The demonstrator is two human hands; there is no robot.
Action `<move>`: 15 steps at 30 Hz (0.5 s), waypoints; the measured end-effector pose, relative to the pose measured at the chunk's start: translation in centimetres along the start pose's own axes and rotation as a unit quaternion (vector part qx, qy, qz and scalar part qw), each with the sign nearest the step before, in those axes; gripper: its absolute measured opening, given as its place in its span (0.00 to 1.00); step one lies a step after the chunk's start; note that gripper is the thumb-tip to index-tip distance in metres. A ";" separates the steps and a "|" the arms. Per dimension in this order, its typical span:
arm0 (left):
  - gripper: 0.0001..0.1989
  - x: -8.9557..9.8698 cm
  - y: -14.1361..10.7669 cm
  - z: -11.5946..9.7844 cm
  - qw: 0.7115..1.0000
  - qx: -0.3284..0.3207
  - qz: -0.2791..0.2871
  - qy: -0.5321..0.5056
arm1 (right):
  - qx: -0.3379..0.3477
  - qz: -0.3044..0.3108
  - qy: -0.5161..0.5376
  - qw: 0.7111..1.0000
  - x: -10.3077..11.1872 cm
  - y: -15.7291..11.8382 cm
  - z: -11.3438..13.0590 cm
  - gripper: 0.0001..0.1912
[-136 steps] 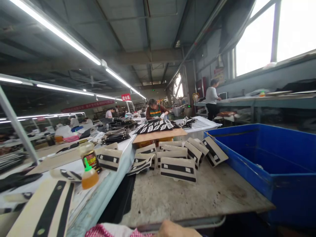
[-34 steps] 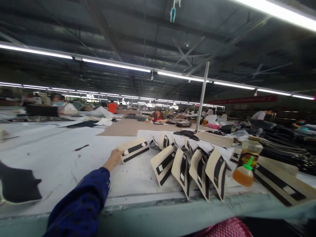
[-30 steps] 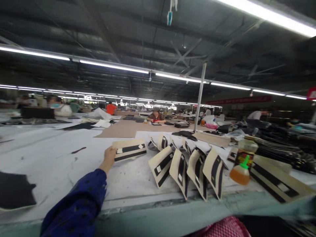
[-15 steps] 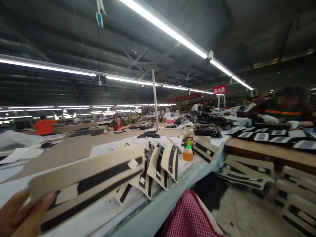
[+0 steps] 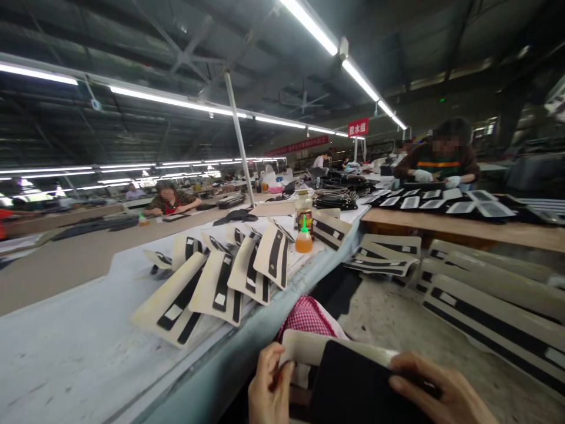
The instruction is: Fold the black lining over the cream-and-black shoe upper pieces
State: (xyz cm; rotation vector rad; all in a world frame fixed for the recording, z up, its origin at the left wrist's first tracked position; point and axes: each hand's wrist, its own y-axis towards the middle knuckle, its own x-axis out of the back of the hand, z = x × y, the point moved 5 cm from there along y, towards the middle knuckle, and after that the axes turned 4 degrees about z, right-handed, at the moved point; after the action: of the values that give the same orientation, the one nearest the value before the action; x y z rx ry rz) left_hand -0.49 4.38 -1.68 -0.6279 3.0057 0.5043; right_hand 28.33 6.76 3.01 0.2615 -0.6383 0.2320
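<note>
At the bottom of the view, my left hand (image 5: 269,383) pinches the left end of a cream panel (image 5: 304,347) with dark strips on it. A flat black piece (image 5: 353,383) lies over the front of that panel and hides much of it. My right hand (image 5: 436,386) has its thumb and fingers closed on the right edge of the black piece; whether it also grips the cream panel I cannot tell. Both pieces are held above my lap, where red checked cloth (image 5: 306,315) shows. Several similar curved cream panels (image 5: 216,285) overlap on the table to the left.
A small bottle of amber liquid with a green tip (image 5: 303,238) stands before a larger jar (image 5: 303,206) on the white-covered table (image 5: 66,353). More cream panels (image 5: 494,312) lie at the right. A gloved co-worker (image 5: 436,159) is behind a table of black pieces.
The cream panel in my left hand has gone from the table's left side to above my lap. My right hand and the black piece have come into view. The camera has turned right and down.
</note>
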 end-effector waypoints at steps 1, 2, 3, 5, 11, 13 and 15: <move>0.18 0.1 -0.2 -0.2 1.000 -0.003 0.004 0.012 | 0.009 -0.005 -0.004 1.000 -0.4 0.4 0.7 0.12; 0.18 0.1 -0.4 -0.6 1.000 -0.005 0.010 0.021 | 0.018 -0.006 -0.005 1.000 -0.8 0.7 1.4 0.11; 0.18 0.1 -0.5 -1.0 0.999 -0.005 0.017 0.028 | 0.025 -0.004 -0.005 1.000 -1.1 1.0 1.9 0.10; 0.19 0.0 -0.9 -1.8 0.999 0.007 0.025 0.035 | 0.035 0.008 -0.004 0.999 -1.8 1.3 2.8 0.08; 0.22 -0.6 -1.3 -3.0 0.997 0.064 0.009 0.038 | 0.059 0.026 -0.011 0.998 -4.2 1.6 3.9 0.06; 0.23 -0.7 -1.3 -3.1 0.997 0.074 -0.011 0.030 | 0.066 0.027 -0.012 0.997 -4.8 1.5 3.8 0.05; 0.23 -0.6 -1.2 -3.1 0.995 0.086 -0.029 0.030 | 0.066 0.030 -0.015 0.997 -5.1 1.3 3.6 0.05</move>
State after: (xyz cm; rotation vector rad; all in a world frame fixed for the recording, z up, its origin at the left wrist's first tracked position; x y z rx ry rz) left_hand 0.67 2.61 0.97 -0.7259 3.0311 0.2249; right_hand 22.00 6.22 2.91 0.3747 -0.6621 0.3295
